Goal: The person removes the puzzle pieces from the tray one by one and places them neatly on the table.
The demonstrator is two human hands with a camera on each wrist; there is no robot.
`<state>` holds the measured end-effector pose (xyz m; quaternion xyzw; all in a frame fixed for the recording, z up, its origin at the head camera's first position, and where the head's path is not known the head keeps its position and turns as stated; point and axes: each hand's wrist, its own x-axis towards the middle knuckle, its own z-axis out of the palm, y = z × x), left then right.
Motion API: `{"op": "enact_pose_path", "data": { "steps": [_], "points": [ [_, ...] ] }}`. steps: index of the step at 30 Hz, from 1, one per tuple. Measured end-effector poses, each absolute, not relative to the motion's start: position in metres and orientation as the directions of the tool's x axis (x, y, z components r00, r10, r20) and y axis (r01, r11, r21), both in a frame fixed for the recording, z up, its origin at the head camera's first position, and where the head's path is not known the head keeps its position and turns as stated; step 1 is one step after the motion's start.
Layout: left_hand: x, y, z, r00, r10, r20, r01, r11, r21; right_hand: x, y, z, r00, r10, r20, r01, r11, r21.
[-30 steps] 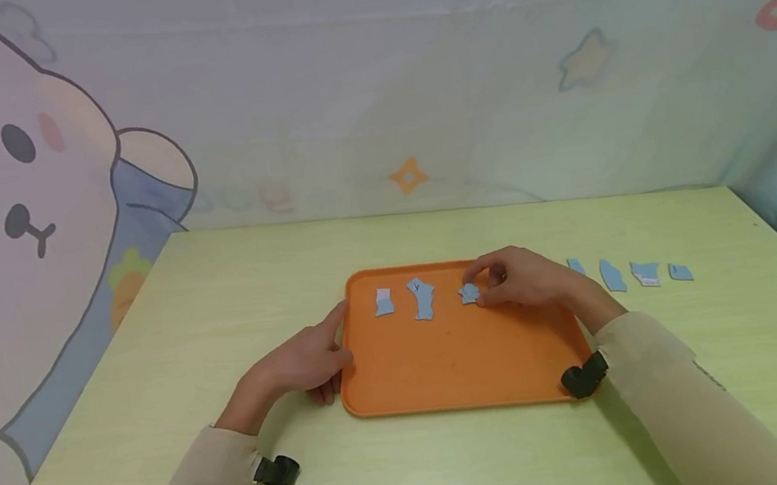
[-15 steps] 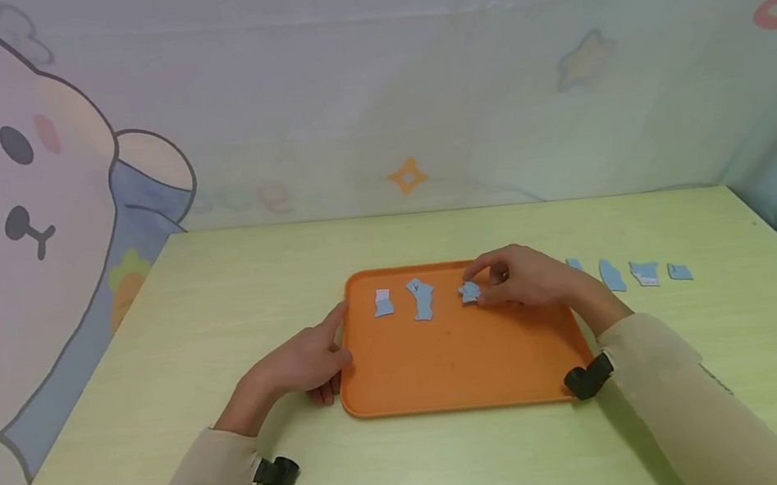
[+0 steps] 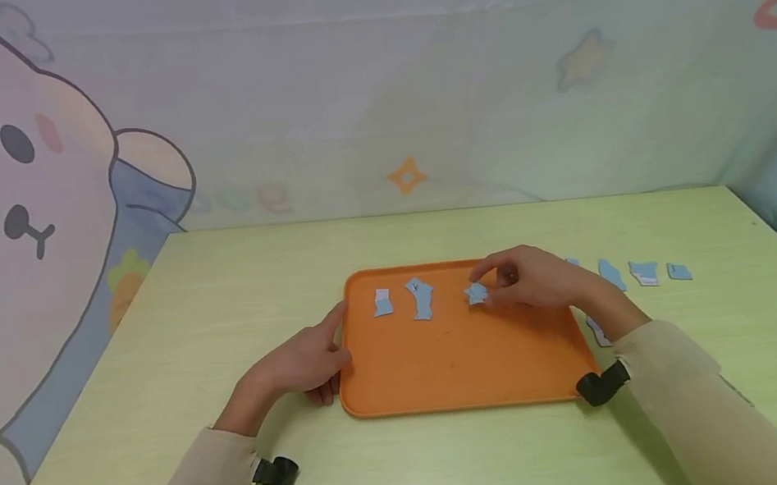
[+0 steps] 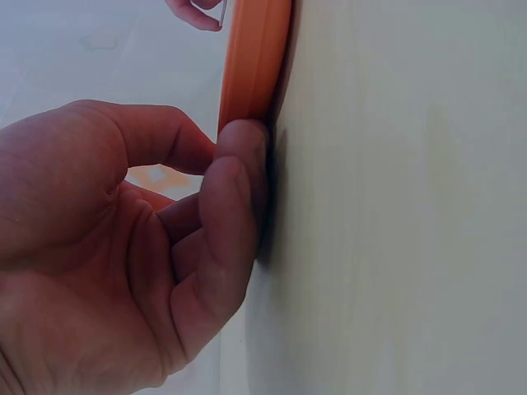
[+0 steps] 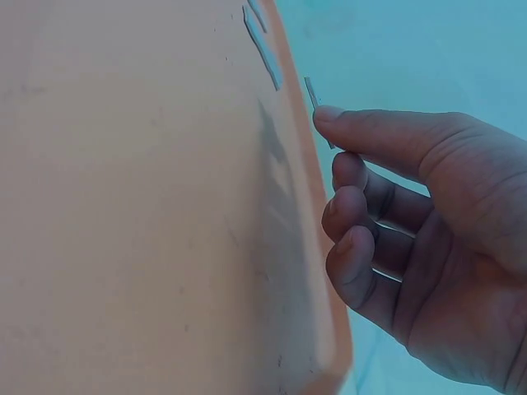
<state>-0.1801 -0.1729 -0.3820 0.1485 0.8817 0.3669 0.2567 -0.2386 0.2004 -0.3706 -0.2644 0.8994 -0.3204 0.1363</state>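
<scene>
In the head view my right hand (image 3: 531,279) pinches a small light-blue puzzle piece (image 3: 474,293) between thumb and forefinger over the right part of the orange tray (image 3: 452,374). The right wrist view has this piece (image 5: 310,92) edge-on, held just off the tray's surface. Two more pieces lie flat on the tray, a pink-and-blue piece (image 3: 383,302) and a long blue piece (image 3: 422,299). My left hand (image 3: 301,360) grips the tray's left rim; in the left wrist view its thumb and curled fingers meet the rim (image 4: 254,62).
Right of the tray, several blue pieces lie on the pale table (image 3: 422,478), among them a curved piece (image 3: 612,275), a blue-and-white piece (image 3: 645,273) and a small piece (image 3: 679,271). Another piece (image 3: 598,331) is partly hidden by my right wrist. A printed cloth (image 3: 339,100) hangs behind.
My right hand has shifted slightly rightward with the pinched piece, which now sits farther from the long blue one. A piece beside the right wrist has come into view. My left hand stays put.
</scene>
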Motion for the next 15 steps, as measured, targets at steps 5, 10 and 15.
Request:
{"op": "enact_pose_path", "data": {
  "steps": [5,10,15],
  "points": [
    [-0.180,-0.173,-0.381,-0.824,0.452,-0.340,0.080,0.688,0.721,-0.232,0.204,-0.367,-0.827,-0.556,-0.087,-0.371,0.655,-0.658],
    [-0.180,-0.172,-0.381,-0.826,0.446,-0.345,0.073,0.692,0.719,-0.226,0.208,-0.366,-0.823,-0.563,-0.075,-0.381,0.645,-0.662],
    [-0.180,-0.171,-0.381,-0.825,0.445,-0.349,0.071,0.694,0.717,-0.219,0.213,-0.364,-0.823,-0.564,-0.063,-0.391,0.644,-0.658]
  ]
}}
